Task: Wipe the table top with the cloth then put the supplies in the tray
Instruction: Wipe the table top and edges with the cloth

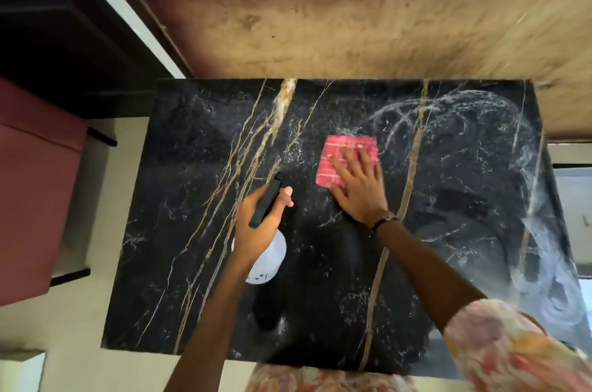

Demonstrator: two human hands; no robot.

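Table (198, 263): black marble top with gold and white veins, filling most of the view; pale wet smears curve across its right side and far right corner.
Wall (352, 17): worn brown surface just beyond the far edge.
Box (32, 186): maroon, on the floor to the left, apart from the table.
Bottle (269, 258): white spray bottle with a black head, held above the near-left middle of the top (its base is hidden by the wrist).
Cloth (344, 153): pink checked square, flat on the top right of centre.
Right hand (360, 188): palm down, fingers spread, pressing the cloth's near right part.
Left hand (261, 220): fingers curled around the bottle's neck, thumb over the black head.
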